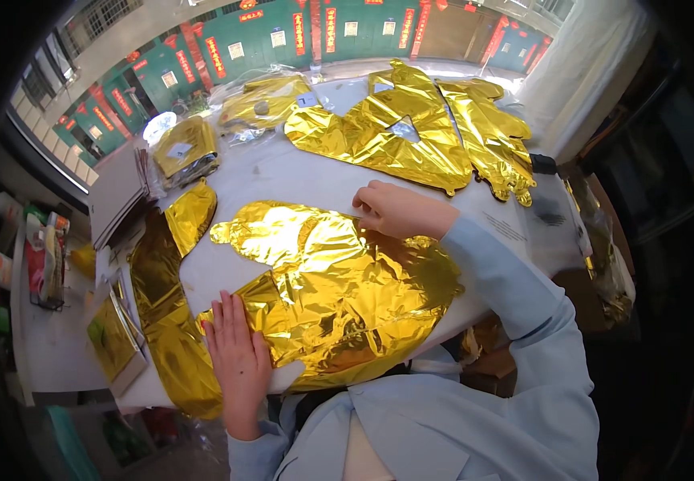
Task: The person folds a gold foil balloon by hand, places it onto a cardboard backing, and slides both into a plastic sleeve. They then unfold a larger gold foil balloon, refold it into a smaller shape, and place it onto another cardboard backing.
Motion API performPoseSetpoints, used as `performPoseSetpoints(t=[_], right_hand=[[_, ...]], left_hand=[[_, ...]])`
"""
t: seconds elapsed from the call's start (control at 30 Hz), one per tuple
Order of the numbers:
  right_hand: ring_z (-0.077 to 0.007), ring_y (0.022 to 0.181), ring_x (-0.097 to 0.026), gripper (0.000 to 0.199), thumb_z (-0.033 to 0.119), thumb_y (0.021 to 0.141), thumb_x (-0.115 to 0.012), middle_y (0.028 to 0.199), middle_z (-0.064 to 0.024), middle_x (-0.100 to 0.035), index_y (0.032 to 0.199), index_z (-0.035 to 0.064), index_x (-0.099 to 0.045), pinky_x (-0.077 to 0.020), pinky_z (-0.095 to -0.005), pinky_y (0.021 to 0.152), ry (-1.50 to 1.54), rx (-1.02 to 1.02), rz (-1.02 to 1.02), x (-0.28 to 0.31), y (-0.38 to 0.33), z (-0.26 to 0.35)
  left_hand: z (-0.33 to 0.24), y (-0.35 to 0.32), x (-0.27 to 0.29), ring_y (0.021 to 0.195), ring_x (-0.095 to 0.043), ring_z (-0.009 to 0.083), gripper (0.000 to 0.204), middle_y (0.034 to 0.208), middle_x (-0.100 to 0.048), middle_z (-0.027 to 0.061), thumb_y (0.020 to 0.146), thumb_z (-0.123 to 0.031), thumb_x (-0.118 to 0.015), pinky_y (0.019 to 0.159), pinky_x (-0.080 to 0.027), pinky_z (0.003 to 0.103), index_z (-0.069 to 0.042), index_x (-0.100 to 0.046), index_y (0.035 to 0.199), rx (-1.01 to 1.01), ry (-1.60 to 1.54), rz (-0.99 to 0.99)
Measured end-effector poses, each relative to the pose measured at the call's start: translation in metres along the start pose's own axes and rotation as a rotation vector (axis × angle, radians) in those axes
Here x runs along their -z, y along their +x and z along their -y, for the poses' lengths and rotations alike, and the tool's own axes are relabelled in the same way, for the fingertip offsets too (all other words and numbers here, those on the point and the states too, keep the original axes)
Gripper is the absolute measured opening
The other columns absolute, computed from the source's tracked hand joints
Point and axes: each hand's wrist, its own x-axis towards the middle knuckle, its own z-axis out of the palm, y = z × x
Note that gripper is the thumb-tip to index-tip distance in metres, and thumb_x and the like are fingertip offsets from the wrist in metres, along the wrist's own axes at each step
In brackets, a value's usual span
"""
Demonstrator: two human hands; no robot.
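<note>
The large gold, mirror-bright foil sheet with a rounded, irregular outline point(347, 297) lies flat and wrinkled on the white-covered surface point(244, 175), directly in front of the person, its lower edge near the person's body. It looks thin and very light, limp rather than stiff, likely slick under the skin and quick to crease; a sharp tug or a nail could probably tear it. The sensible hold would be along its rim, with the pads of the fingers pinching lightly while a flat palm steadies the rest. The person's left hand point(240, 353) rests palm down at the sheet's lower left edge, its fingers straight and slightly parted, touching the foil without gripping it. The right hand point(404, 210) is at the upper edge, its fingers bent inward toward the thumb and touching the foil; whether they pinch it cannot be told, since the tips are partly hidden. Just left of the left hand lies a long, darker-looking gold foil shape point(162, 297). Beyond the right hand, well toward the far edge, rest a broad, roughly triangular gold foil shape point(379, 128) and a narrower crumpled gold foil piece point(487, 128), with a gold bundle in clear plastic point(263, 104) to their left.
</note>
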Motion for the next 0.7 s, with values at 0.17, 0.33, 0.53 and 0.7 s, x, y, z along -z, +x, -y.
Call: performPoseSetpoints(t=[0.17, 0.33, 0.53, 0.7], right_hand=[[-0.0260, 0.099, -0.067, 0.049, 0.038, 0.092, -0.081, 0.110, -0.0129, -0.068, 0.120, 0.0013, -0.065, -0.0543, -0.0371, 0.087, 0.166, -0.024, 0.016, -0.004, 0.024, -0.001], [-0.0209, 0.092, -0.067, 0.053, 0.036, 0.083, -0.090, 0.100, -0.0089, -0.071, 0.116, 0.0015, -0.066, -0.0542, -0.0339, 0.080, 0.295, -0.073, 0.054, -0.006, 0.037, 0.000], [-0.0307, 0.093, -0.069, 0.057, 0.035, 0.068, -0.096, 0.098, -0.0137, -0.073, 0.107, 0.0033, -0.070, -0.0552, -0.0397, 0.081, 0.303, -0.090, -0.017, -0.013, 0.047, -0.005], [-0.0247, 0.087, -0.067, 0.057, 0.023, 0.066, -0.099, 0.093, -0.0084, -0.071, 0.109, 0.0028, -0.067, -0.0542, -0.0362, 0.076, 0.137, -0.102, 0.014, -0.010, 0.050, 0.009]], left_hand=[[-0.001, 0.000, -0.003, 0.160, -0.028, 0.0364, 0.066, 0.171, -0.034, 0.0177, 0.097, -0.014, -0.050, 0.130, -0.015, 0.054, 0.001, -0.039, 0.161, 0.006, 0.003, -0.020], [-0.001, -0.001, -0.004, 0.159, -0.029, 0.0370, 0.066, 0.170, -0.035, 0.0184, 0.098, -0.015, -0.051, 0.130, -0.017, 0.054, 0.001, -0.039, 0.160, -0.010, 0.013, -0.032], [-0.001, -0.002, -0.003, 0.159, -0.029, 0.0370, 0.066, 0.171, -0.035, 0.0186, 0.098, -0.016, -0.051, 0.130, -0.017, 0.054, 0.001, -0.038, 0.161, -0.013, 0.008, -0.034], [-0.002, -0.002, -0.002, 0.160, -0.029, 0.0370, 0.068, 0.172, -0.033, 0.0185, 0.098, -0.016, -0.052, 0.130, -0.016, 0.054, 0.000, -0.037, 0.162, 0.002, -0.014, -0.017]])
